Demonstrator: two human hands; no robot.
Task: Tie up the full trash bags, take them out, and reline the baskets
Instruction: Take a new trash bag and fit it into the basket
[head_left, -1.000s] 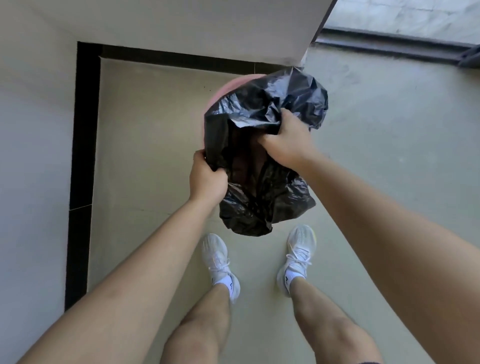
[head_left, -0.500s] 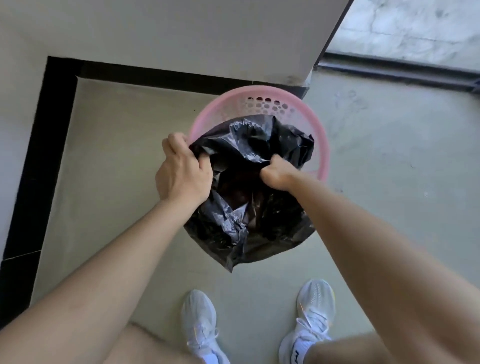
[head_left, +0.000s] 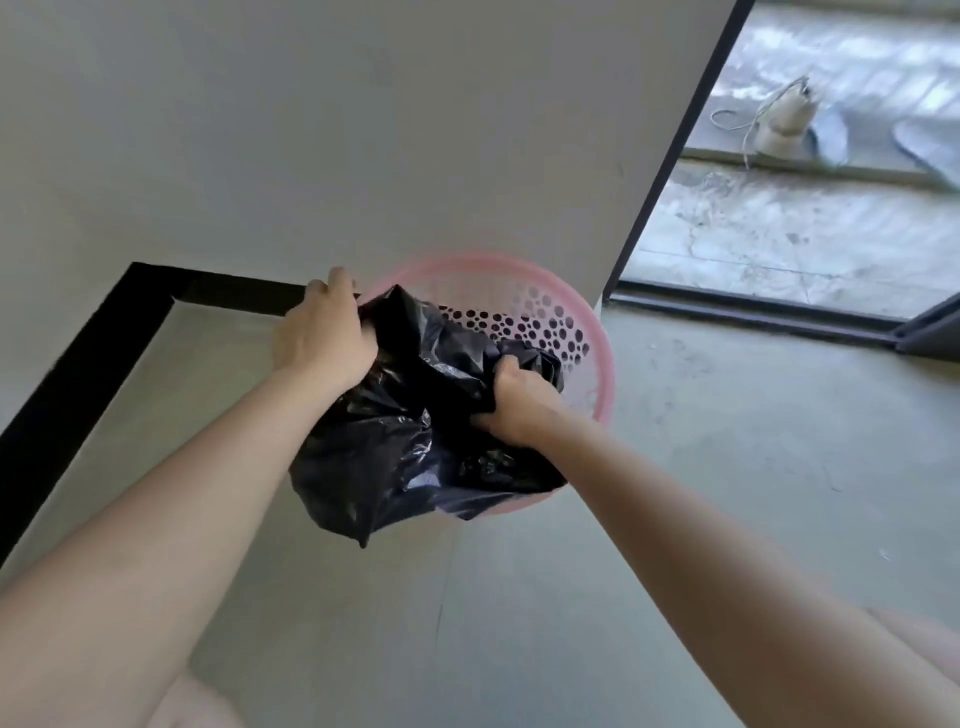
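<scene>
Since half a second earlier: mouth of the black trash bag (head_left: 410, 426) drawn wider, left hand carried out to the basket's rim, shoes gone from the bottom of the view with the camera tipped upward.

Black trash bag held across the near half of the pink basket (head_left: 602, 364), covering the opening from about 6 to 10 o'clock; perforated far wall bare from 12 to 3 o'clock. Long axis of the bag from the open mouth near the basket's middle down to a closed, pointed corner at 7 o'clock, that corner hanging outside the near rim and not yet inside. Mouth edge stretched between the two hands along a line from 10 to 4 o'clock.

Left hand (head_left: 324, 338) at 10 o'clock by the rim, fingers curled round a bunched fold of the film; contact with the rim itself not certain. Right hand (head_left: 519, 405) over the middle of the opening, a little toward 5 o'clock, fist closed on the opposite fold, nearer the basket's centre than the left.

Judged step: relining, with the closed end to be swung from 7 o'clock up over the rim and dropped into the well before any folding of the edge over it.

Basket on a grey floor (head_left: 727, 467), against a pale wall (head_left: 363, 130) at 12 o'clock; black skirting (head_left: 104, 322) at 9 o'clock; open doorway (head_left: 805, 234) at 2 o'clock, with a blurred pale object beyond, not identifiable.
</scene>
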